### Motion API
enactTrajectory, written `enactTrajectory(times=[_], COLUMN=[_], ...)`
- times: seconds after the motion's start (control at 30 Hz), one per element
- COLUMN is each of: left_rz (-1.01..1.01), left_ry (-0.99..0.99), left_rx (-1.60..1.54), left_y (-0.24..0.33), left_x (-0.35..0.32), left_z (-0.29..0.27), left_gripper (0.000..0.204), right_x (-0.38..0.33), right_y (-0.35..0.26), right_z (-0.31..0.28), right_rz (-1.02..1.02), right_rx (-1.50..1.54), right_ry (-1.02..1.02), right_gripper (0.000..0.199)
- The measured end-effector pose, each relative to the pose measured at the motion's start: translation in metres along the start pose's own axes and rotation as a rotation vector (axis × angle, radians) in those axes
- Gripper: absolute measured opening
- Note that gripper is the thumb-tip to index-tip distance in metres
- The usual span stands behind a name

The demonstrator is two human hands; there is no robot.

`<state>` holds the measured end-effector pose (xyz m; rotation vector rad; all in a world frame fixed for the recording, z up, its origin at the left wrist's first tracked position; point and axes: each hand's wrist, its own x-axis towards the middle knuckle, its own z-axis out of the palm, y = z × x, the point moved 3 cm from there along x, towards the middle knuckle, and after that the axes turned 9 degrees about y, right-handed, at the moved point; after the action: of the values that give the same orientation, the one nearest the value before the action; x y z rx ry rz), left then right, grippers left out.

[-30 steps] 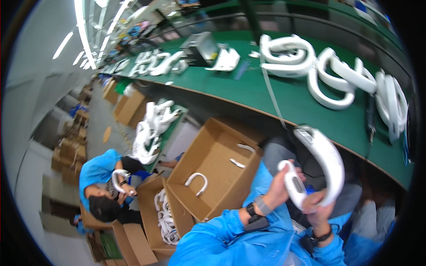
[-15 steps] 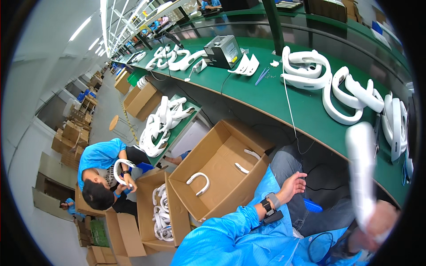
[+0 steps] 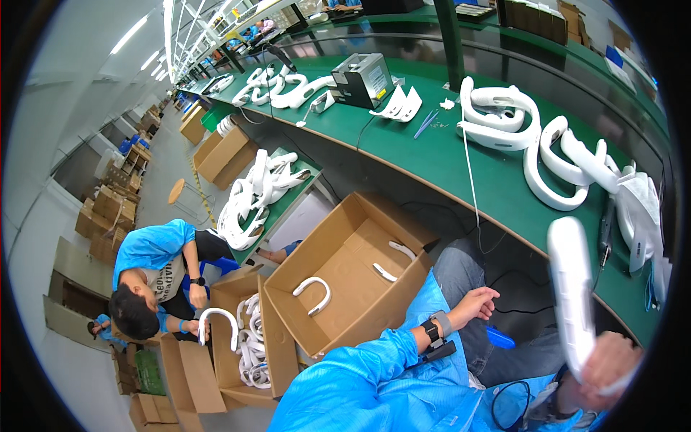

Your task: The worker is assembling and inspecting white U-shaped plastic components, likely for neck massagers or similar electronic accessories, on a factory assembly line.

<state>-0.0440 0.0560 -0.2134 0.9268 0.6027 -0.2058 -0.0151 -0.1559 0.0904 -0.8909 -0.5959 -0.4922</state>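
My right hand grips the lower end of a white curved plastic piece, held upright in front of the bench edge and slightly blurred. Over my lap rests my left hand, its fingers loosely stretched and nothing in them. Left of it stands an open cardboard box with a white U-shaped piece and two smaller-looking white pieces on its bottom. On the green bench, several similar white curved pieces lie stacked at the right, with others in a bag-like translucent wrap beside them.
A co-worker in blue at the left holds a white U-shaped piece over a second box of such pieces. On the green bench are a grey-black instrument, blue tweezers and a hanging white cable.
The white piece in my right hand has shifted slightly left and down. The co-worker's U-shaped piece has moved down toward the second box. My left hand stays nearly still.
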Motion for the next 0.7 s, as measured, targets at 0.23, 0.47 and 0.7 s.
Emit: enactTrajectory(times=[0.23,0.47,0.7], left_rz=[0.006,0.045,0.046], left_ry=[-0.031,-0.059,-0.064], left_rx=[-0.045,0.013,0.013], left_y=[0.004,0.004,0.003], left_x=[-0.004,-0.007,-0.001], left_z=[0.006,0.008,0.016], left_gripper=[0.023,0.023,0.023], right_x=[0.004,-0.008,-0.009], right_y=[0.0,0.009,0.019], right_z=[0.034,0.048,0.056], right_rz=[0.158,0.448,0.551], right_rx=[0.216,0.428,0.786], right_ry=[-0.159,-0.38,-0.734], right_gripper=[0.031,0.037,0.04])
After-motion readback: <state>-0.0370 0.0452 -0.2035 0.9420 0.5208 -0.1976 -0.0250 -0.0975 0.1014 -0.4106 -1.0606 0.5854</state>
